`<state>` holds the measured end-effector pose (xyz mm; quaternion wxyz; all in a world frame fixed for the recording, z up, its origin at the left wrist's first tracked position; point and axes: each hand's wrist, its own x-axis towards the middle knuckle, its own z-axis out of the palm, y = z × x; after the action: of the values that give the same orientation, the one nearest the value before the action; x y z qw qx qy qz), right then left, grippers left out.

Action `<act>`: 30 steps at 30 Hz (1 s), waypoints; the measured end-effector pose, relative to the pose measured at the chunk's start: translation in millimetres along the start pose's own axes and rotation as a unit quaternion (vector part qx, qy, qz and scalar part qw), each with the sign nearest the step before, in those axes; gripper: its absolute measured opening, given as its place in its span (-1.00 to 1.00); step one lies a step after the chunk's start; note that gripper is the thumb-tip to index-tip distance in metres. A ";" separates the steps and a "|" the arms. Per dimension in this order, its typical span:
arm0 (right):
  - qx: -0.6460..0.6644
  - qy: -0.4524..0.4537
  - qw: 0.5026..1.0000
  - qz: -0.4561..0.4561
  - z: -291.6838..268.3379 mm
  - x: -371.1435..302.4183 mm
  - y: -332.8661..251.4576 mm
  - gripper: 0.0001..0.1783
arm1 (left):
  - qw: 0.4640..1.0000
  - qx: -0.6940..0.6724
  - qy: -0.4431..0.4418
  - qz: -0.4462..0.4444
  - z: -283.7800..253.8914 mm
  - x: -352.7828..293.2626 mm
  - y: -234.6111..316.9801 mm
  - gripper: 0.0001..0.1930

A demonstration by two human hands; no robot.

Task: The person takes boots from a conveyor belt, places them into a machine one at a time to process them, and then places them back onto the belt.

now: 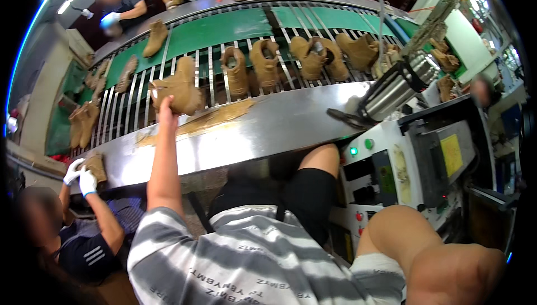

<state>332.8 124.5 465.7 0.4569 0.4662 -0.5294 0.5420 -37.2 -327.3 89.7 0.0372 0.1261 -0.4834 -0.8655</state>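
Note:
My left hand (168,110) reaches out to the conveyor with its fingers closed on a tan ankle boot (186,90), at the near edge of the metal slats. The boot is tilted, and part of the grip is hidden under it. To its right, a row of tan boots stands along the slats, among them an upright boot (235,71) and another one (264,62). My right hand (456,274) is low at the right edge, close to the camera and away from the boots. Its fingers do not show clearly.
A steel ledge (263,129) with torn brown tape runs before the conveyor. A steel flask (397,87) stands on its right end. A white machine (386,171) with buttons is at right. A gloved co-worker at left holds a boot (96,168); two people work across the belt.

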 end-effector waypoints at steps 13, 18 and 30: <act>-0.154 -0.144 0.972 0.106 0.9 -5.3 48.5 -0.81 | 0.915 0.338 0.046 0.215 55.3 102.6 -103.1 -0.55; -0.184 -0.138 0.968 0.102 -12.4 -15.6 46.9 -0.83 | 0.852 0.461 0.086 0.233 79.7 95.8 -97.6 -0.53; -0.756 0.243 0.398 0.458 -242.1 -271.3 -154.4 -0.85 | 0.756 0.581 -0.037 0.300 151.4 -26.9 -236.9 -0.59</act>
<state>520.4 369.5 219.0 0.4154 -0.5342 -0.7232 0.1382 -36.1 -71.5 -30.0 0.1969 -0.0601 -0.9071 -0.3671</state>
